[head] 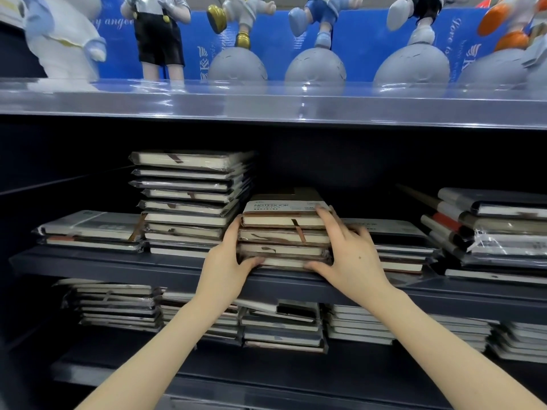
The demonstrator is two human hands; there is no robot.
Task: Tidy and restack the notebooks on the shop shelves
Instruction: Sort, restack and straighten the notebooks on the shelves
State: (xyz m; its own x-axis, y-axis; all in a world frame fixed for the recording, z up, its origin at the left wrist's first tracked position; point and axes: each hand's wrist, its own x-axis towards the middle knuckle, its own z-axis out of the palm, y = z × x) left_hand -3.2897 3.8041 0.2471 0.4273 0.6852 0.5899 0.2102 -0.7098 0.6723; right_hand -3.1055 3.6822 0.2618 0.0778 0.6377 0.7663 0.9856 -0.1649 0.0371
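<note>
Notebooks in a short brown stack [284, 232] are sitting just to the right of the tall stack [189, 202] on the same shelf [118, 267], and both hands are clasping them. The left hand [228, 261] is squeezing into the narrow gap between the tall stack and the brown one, its fingers going in along the near side of the pile and its thumb hooking under the bottom front edge. The right hand [349, 255] is working on the side away from the tall stack, with its fingers spreading over the top corner of the banded notebook and its thumb pressing at the lowest cover. The pile is therefore lying squarely between the two palms, gripped from both ends. Whether it is resting on the shelf or being raised slightly off it, I cannot tell.

By my reading, the person is squaring and seating this pile beside the tall stack. The next move is calling for even pressure from both sides, since the wrapped covers look slippery and the lower books are sitting slightly skewed. The fronts probably need bringing level with the tall stack's front. Beyond the brown pile, further right of the tall stack, a low pile [396, 247] is waiting.
</note>
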